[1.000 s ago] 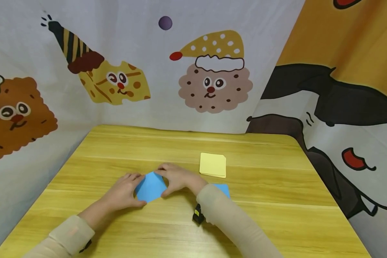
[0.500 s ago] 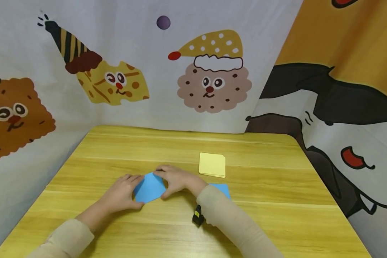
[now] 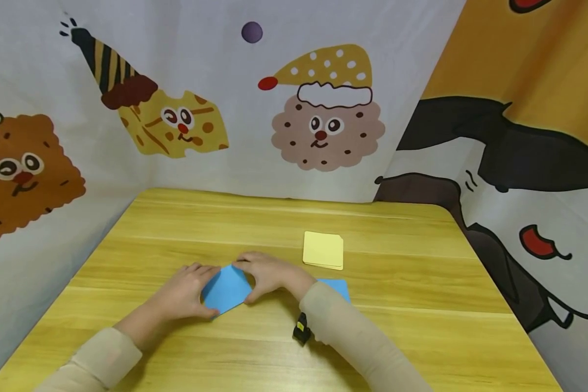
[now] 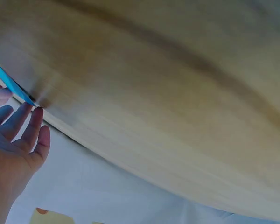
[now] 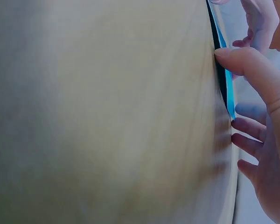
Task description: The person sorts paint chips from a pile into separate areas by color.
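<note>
A sheet of blue paper (image 3: 227, 290), seemingly folded, lies slanted on the table between both hands. At its left side my left hand (image 3: 185, 292) holds it, thumb by the near corner and fingertips along the far left edge. My right hand (image 3: 269, 275) holds the right side, its fingers at the far corner and its thumb at the right corner. In the right wrist view the blue paper (image 5: 230, 93) shows edge-on, raised a little from the surface. The left wrist view catches only a strip of blue paper (image 4: 11, 84) by the fingers.
A stack of yellow square paper (image 3: 323, 250) lies behind the right forearm. More blue paper (image 3: 340, 288) sticks out from under that sleeve. A small black device (image 3: 301, 329) with a yellow mark hangs by the right cuff. A printed curtain (image 3: 255, 136) borders the wooden table (image 3: 215, 212).
The blue paper has shifted slightly toward the near left, and its near corner shows more beyond the left thumb. Both hands keep nearly the same place.
</note>
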A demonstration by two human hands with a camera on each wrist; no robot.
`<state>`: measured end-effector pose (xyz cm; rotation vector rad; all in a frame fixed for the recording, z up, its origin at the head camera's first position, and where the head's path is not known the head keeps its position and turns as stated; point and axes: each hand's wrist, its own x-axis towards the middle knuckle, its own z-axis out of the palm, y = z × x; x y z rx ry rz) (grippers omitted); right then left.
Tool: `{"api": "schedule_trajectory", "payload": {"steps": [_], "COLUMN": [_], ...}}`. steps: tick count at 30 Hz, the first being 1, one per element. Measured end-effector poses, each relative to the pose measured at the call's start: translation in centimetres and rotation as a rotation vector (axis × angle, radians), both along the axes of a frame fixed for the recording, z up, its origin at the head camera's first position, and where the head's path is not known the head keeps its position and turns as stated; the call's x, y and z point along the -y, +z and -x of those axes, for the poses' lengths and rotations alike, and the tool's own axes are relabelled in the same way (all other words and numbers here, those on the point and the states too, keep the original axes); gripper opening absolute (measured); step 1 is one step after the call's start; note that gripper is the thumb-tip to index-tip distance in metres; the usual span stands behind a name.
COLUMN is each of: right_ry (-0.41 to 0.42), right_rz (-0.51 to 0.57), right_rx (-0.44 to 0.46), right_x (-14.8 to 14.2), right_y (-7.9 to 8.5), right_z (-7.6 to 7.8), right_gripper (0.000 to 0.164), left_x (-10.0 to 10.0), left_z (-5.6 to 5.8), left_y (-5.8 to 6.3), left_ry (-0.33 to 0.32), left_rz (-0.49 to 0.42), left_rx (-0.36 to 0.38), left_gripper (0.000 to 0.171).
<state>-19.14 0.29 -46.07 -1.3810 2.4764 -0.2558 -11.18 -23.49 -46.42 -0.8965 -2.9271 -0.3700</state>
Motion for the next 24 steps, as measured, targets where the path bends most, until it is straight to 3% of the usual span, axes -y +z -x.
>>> {"api": "schedule_trajectory", "payload": {"steps": [11,19,24], "right_ry": [-0.022,-0.032,-0.069], "right_rz": [0.053,0.119,0.158], "right_rx": [-0.021,-0.031,-0.018], "right_x": [-0.4,-2.0,-3.4], "right_y": [0.2,1.0,1.7], "right_z": [-0.1,-0.6,-1.1], "right_gripper": [0.097,0.098,0.099], "left_x": [-0.2,-1.0,-2.2], "left_z": [-0.1,-0.2,-0.2], "left_y": [0.1,0.8,1.3], "left_ry": [0.003,0.019,-0.003], "left_rz": [0.003,-0.088,-0.121], "left_rx": [-0.016,-0.026,-0.053], "left_gripper": [0.104,0.099,0.099]}}
